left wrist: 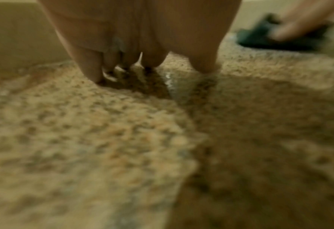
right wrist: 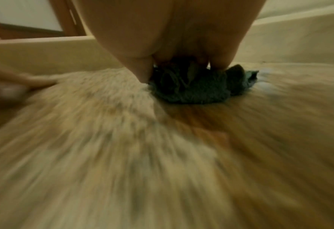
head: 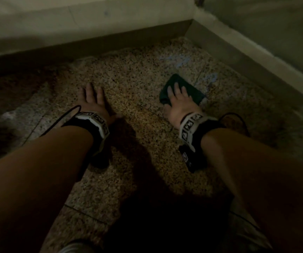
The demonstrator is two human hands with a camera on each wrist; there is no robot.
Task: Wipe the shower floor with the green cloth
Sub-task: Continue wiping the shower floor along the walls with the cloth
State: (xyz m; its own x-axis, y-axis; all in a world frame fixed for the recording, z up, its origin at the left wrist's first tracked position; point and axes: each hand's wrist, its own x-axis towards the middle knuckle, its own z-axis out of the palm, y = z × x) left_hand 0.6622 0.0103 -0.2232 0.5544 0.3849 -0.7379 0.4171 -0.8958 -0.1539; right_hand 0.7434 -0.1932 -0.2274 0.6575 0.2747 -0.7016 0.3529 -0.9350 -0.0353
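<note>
— How far along is the wipe?

— Mid-job, as I judge it. My right hand [head: 179, 101] has the green cloth [head: 181, 89] down on the speckled shower floor [head: 134, 84], right of centre in the head view, near the corner where the two kerbs [head: 238, 57] meet. Pale bluish smears [head: 176, 60] show above the cloth, so that patch looks still to be done. The dim light keeps me from telling wiped stone from unwiped elsewhere.

— And your grip?

— The right hand lies on top of the cloth, fingers [right wrist: 142, 74] bent down over its bunched folds and pressing it to the stone; it is pinned, not lifted. The right wrist view is streaked with blur. My left hand [head: 92, 100] holds nothing: it is spread on bare floor left of centre, fingertips [left wrist: 91, 72] touching the stone, well apart from the cloth, bracing me, I'd say.
</note>
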